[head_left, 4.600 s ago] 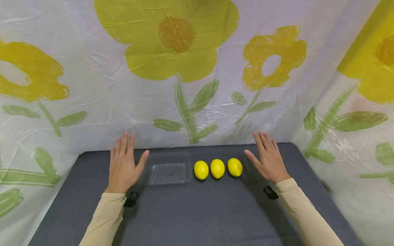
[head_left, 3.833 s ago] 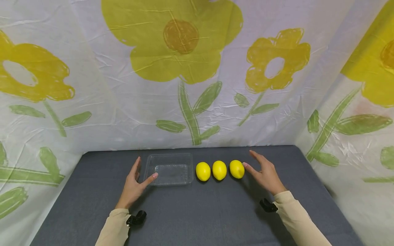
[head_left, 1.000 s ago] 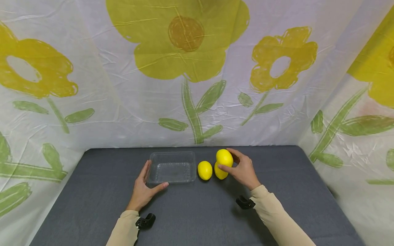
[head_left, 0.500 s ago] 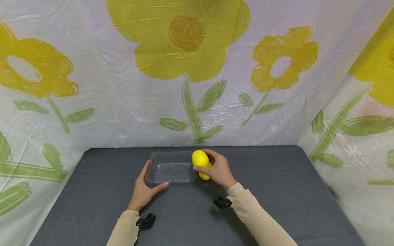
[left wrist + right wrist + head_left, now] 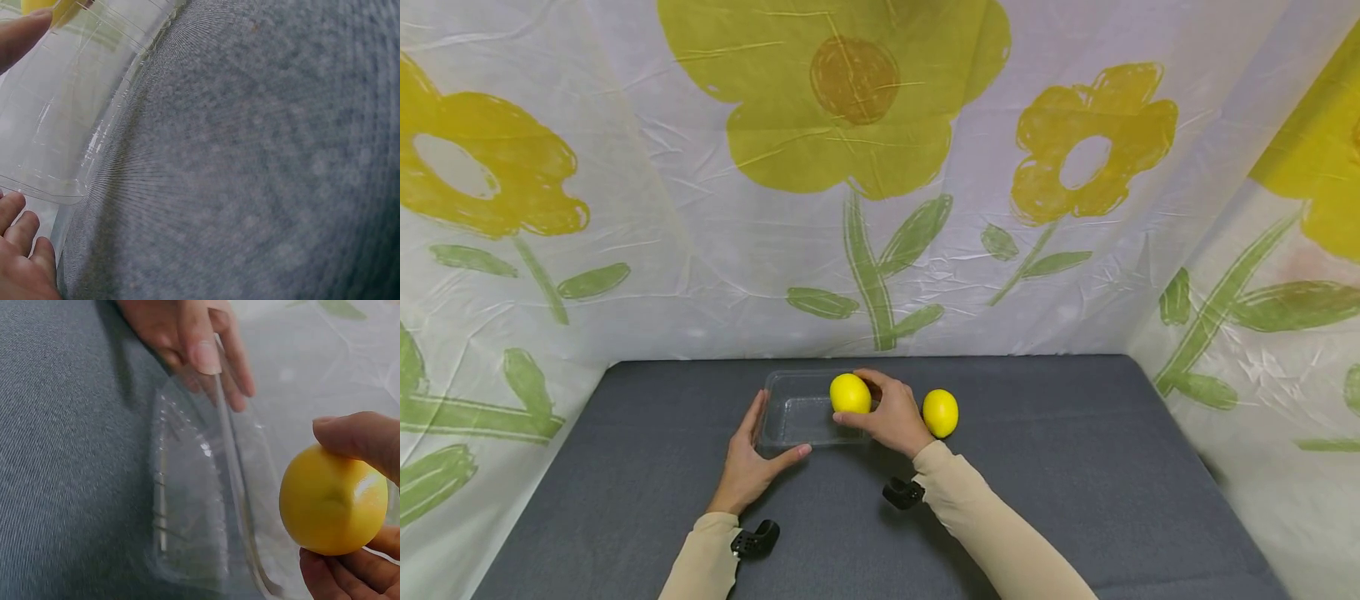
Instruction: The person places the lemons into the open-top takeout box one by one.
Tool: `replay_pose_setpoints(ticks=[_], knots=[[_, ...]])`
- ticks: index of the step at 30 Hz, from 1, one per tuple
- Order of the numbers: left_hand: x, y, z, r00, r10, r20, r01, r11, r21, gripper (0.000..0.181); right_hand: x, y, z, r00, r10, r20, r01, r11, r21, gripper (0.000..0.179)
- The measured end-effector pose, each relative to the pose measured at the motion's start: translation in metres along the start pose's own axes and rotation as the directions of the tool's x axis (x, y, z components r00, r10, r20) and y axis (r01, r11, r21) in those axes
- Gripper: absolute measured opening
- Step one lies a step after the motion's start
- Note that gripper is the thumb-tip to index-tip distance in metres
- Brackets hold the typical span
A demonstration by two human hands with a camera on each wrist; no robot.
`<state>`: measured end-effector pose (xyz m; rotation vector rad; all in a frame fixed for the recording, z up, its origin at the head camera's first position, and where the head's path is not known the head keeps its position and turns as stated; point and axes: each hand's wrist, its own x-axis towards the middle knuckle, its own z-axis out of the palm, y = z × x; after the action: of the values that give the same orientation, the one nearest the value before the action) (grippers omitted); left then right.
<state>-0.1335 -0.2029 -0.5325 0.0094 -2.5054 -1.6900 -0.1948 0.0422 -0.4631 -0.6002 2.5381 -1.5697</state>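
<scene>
In the head view my right hand (image 5: pixel 891 412) holds a yellow lemon (image 5: pixel 850 395) between thumb and fingers, over the right part of a clear plastic container (image 5: pixel 790 435). The right wrist view shows that lemon (image 5: pixel 334 500) beside the container's rim, thumb on top and fingers below. My left hand (image 5: pixel 749 467) rests at the container's left front corner, thumb at the front rim and fingers spread along the left side. A second lemon (image 5: pixel 940 412) lies on the table just right of my right hand. The third lemon is hidden behind that hand.
A dark grey cloth (image 5: pixel 1037 500) covers the table. White sheeting (image 5: pixel 722 283) printed with yellow flowers rises behind the table and along its sides. Black wrist cameras sit on both wrists, over beige sleeves (image 5: pixel 992 517).
My right hand has picked up the rightmost lemon and carried it left, past the other two, over the container. My left hand moved in to the container earlier and has stayed there.
</scene>
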Motion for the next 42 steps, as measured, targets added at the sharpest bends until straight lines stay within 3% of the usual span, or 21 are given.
replay_pose_setpoints(ticks=[18, 32, 42], knots=[[0.001, -0.003, 0.001, 1.000, 0.007, -0.011, -0.007, 1.000, 0.021, 0.117, 0.014, -0.002, 0.035, 0.998, 0.013, 0.058, 0.001, 0.971, -0.238, 0.073], [0.003, -0.004, 0.002, 1.000, 0.007, -0.010, -0.007, 1.000, 0.017, 0.117, 0.020, -0.006, 0.042, 0.992, 0.019, 0.125, 0.029, 0.929, -0.369, 0.073], [0.004, -0.006, 0.002, 1.000, 0.006, -0.008, -0.006, 1.000, 0.005, 0.116, 0.026, -0.008, 0.044, 0.982, 0.085, 0.170, -0.008, 0.914, -0.406, 0.074]])
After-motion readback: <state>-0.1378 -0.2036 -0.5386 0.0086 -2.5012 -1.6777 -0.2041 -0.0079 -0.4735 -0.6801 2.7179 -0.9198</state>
